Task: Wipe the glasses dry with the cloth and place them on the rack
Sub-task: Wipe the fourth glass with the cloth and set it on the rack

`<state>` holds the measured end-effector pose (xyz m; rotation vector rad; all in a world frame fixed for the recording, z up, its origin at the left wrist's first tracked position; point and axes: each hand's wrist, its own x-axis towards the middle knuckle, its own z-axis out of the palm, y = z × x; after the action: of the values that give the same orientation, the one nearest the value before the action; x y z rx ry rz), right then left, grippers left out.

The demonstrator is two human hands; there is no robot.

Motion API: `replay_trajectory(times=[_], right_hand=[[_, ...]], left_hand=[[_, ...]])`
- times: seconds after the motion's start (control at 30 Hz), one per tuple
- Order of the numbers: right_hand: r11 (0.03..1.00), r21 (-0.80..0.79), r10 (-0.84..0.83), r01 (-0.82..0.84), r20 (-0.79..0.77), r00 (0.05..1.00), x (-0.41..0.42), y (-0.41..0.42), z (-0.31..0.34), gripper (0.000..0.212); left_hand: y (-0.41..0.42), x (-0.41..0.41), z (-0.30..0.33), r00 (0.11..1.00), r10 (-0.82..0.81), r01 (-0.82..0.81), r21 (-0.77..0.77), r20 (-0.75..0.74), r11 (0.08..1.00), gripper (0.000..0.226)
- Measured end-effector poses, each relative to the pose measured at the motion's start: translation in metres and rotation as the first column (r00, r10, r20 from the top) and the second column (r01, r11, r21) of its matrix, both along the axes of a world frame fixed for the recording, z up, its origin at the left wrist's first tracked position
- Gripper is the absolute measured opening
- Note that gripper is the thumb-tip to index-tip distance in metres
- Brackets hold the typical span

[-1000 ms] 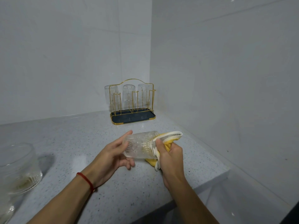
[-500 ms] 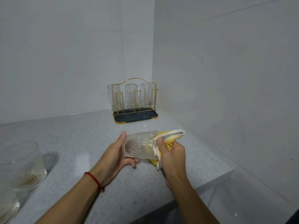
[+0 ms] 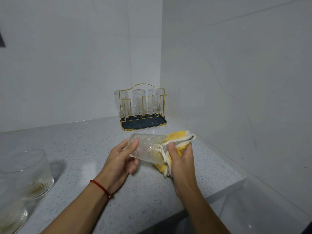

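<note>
A ribbed clear glass (image 3: 148,147) lies on its side in the air above the counter. My left hand (image 3: 121,159) grips its base end, thumb on top and fingers below. My right hand (image 3: 180,159) holds a yellow cloth with white trim (image 3: 179,139) bunched at the glass's mouth. At the back corner stands a gold wire rack (image 3: 143,122) with a dark tray. Three glasses (image 3: 138,100) hang upside down on its rear pegs, and the front pegs are bare.
Two more clear glasses stand at the left edge, one (image 3: 28,173) upright and one (image 3: 10,215) cut off by the frame. The speckled grey counter (image 3: 81,149) ends in a front edge near my right forearm. Tiled walls close the back and right.
My left hand's fingers have curled tighter round the glass base. The glass has turned slightly in my hands, and the view has shifted a little.
</note>
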<state>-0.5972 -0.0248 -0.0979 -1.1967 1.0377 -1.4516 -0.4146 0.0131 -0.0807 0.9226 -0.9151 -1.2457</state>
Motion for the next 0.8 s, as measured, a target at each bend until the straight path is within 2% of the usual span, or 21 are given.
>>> replay_trajectory(times=[0.07,0.13,0.17,0.23,0.3,0.33,0.4,0.47,0.53,0.63,0.73,0.8], right_hand=[[0.996,0.065,0.049,-0.058,0.13,0.99,-0.003,0.001,0.002,0.047],[0.986,0.109,0.093,-0.128,0.274,0.957,-0.009,0.0,0.006,0.038],[0.984,0.104,0.11,-0.147,0.295,0.949,-0.012,0.002,0.01,0.035],[0.987,0.061,0.131,-0.147,0.212,0.968,-0.019,0.004,0.02,0.037],[0.981,-0.025,0.192,-0.192,0.015,0.981,-0.02,0.006,0.035,0.044],[0.963,-0.061,0.258,-0.264,-0.087,0.962,-0.016,0.009,0.045,0.046],[0.904,-0.064,0.398,-0.423,-0.238,0.886,-0.002,0.016,0.06,0.035],[0.875,-0.079,0.442,-0.478,-0.274,0.855,0.007,0.021,0.069,0.026],[0.881,-0.131,0.425,-0.455,-0.206,0.881,0.0,0.025,0.07,0.028],[0.904,-0.181,0.372,-0.388,-0.118,0.921,-0.013,0.02,0.068,0.029],[0.887,-0.16,0.397,-0.433,-0.215,0.892,0.0,0.018,0.068,0.039],[0.861,-0.192,0.43,-0.472,-0.224,0.875,0.013,0.02,0.071,0.038]], left_hand=[[0.003,0.001,0.007,0.993,0.115,-0.116,-0.039,-0.016,0.992,0.079],[0.007,0.001,0.015,0.982,0.187,-0.189,-0.082,-0.028,0.979,0.066],[0.01,0.001,0.019,0.98,0.198,-0.197,-0.095,-0.005,0.976,0.065],[0.015,0.003,0.026,0.976,0.191,-0.178,-0.125,0.102,0.976,0.072],[0.02,0.003,0.033,0.945,0.137,-0.098,-0.143,0.296,0.985,0.08],[0.022,0.002,0.034,0.921,0.1,-0.05,-0.141,0.377,0.989,0.081],[0.023,-0.004,0.035,0.896,0.062,-0.002,-0.136,0.44,0.991,0.082],[0.022,-0.004,0.036,0.912,0.086,-0.039,-0.124,0.401,0.992,0.082],[0.02,-0.002,0.038,0.945,0.096,-0.066,-0.106,0.312,0.992,0.082],[0.018,0.002,0.036,0.952,0.078,-0.051,-0.097,0.296,0.994,0.08],[0.016,-0.008,0.031,0.974,0.014,0.001,-0.066,0.227,0.998,0.081],[0.013,-0.009,0.031,0.983,0.089,-0.08,-0.059,0.159,0.995,0.077]])
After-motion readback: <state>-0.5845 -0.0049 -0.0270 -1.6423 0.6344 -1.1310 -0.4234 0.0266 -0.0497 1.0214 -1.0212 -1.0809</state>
